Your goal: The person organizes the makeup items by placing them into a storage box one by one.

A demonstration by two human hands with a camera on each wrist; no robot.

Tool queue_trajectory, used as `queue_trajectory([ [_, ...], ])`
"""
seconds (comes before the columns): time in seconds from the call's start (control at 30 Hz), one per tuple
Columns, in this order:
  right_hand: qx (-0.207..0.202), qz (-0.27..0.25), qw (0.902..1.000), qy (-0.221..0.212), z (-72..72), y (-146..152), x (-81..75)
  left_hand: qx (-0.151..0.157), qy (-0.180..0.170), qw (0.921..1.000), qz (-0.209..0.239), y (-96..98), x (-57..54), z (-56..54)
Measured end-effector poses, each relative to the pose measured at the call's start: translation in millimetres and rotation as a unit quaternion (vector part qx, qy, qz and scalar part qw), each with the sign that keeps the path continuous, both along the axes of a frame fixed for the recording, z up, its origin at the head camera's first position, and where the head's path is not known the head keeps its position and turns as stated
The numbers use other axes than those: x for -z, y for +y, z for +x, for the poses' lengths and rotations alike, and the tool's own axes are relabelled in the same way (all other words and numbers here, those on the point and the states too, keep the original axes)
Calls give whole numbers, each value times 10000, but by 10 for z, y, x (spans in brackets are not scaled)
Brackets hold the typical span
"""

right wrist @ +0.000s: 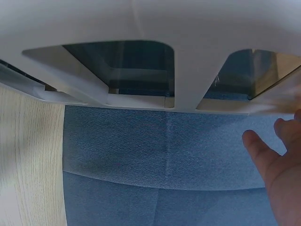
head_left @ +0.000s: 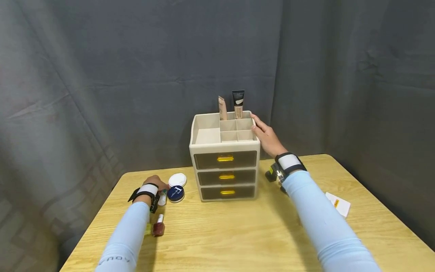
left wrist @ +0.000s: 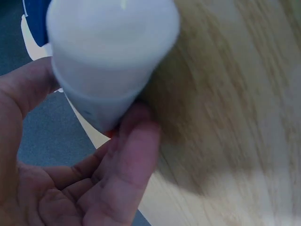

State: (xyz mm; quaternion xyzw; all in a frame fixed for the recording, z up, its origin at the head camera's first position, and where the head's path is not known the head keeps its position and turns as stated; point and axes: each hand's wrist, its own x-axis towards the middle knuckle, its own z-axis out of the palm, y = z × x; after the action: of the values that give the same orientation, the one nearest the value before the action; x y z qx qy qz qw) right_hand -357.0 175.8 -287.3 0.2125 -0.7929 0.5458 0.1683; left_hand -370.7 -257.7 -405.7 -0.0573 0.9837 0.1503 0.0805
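Note:
My left hand (head_left: 157, 182) is low over the left of the table, its thumb and fingers pinching a small white tube (left wrist: 113, 42). The hand hides part of this tube in the head view. Close by lie a dark blue round compact (head_left: 176, 193) and a white round case (head_left: 177, 180). My right hand (head_left: 268, 139) rests on the top right edge of a cream drawer organizer (head_left: 225, 146), fingers extended along its rim. Two cosmetic tubes, a beige one (head_left: 222, 108) and a black-topped one (head_left: 238, 102), stand upright in its rear compartments.
A dark red nail polish bottle (head_left: 158, 226) and a yellow-green item (head_left: 148, 229) are beside the left forearm. Behind the right forearm lies a white packet (head_left: 338, 204). The organizer's three dark drawers have yellow handles (head_left: 225, 158). A grey curtain (head_left: 153, 75) hangs behind the table.

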Motion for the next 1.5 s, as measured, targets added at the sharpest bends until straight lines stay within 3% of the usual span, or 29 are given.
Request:
queue_trajectory([
  [0.13, -136, -81, 9997, -161, 82, -51, -72, -81, 36, 9998, 192, -59, 34, 12],
  [0.3, -202, -18, 9996, -212, 222, -144, -167, -85, 109, 9999, 66, -165, 101, 26],
  [0.57, -131, 49, 9997, -219, 241, -167, -171, -208, 137, 9997, 69, -229, 65, 44],
  [0.8, -166, 10, 9997, -160, 225, -174, -177, -312, 241, 9980, 494, -219, -167, 121],
  [0.93, -173, -5, 9997, -164, 203, -177, -190, -154, 288, 9960, 827, -243, -313, 113],
  [1.17, -212, -97, 9996, -149, 168, -164, -205, -110, 275, 9865, 1612, -247, -572, 83],
  [1.27, -238, -120, 9996, -126, 157, -154, -199, 21, 303, 9858, 1652, -220, -720, 91],
  [1.5, -284, -187, 9991, -263, 157, -123, -194, 459, 538, 9864, 1485, -34, -1136, 228],
])
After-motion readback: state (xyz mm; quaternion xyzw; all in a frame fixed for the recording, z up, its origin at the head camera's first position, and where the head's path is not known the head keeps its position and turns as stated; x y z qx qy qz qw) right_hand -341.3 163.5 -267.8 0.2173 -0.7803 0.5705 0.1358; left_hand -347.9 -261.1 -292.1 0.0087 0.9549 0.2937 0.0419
